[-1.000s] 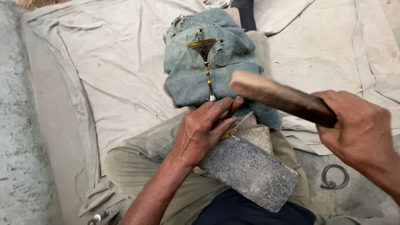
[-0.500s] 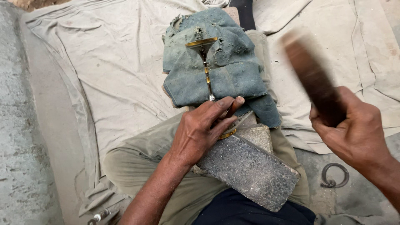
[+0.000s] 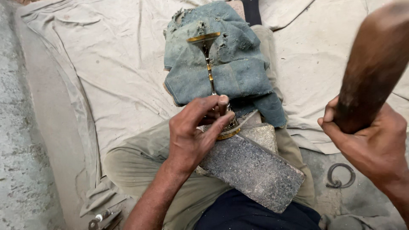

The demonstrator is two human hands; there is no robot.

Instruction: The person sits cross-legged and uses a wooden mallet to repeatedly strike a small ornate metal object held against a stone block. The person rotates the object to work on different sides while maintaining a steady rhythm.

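The left hand (image 3: 194,134) pinches a small punch (image 3: 222,105) on the brass goblet (image 3: 213,81) while the right hand (image 3: 370,142) grips a raised wooden mallet (image 3: 372,68).

Goblet-shaped metal piece (image 3: 209,68) lying on folded cloth (image 3: 238,72) over the lap, stone block (image 3: 251,168) nearer, metal ring (image 3: 341,175) right, pliers (image 3: 104,217) lower left

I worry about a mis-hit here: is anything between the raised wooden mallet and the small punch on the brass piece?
Nothing visible lies in that path. The left hand pinches the punch from the side, its top exposed; the right hand holds the mallet raised.
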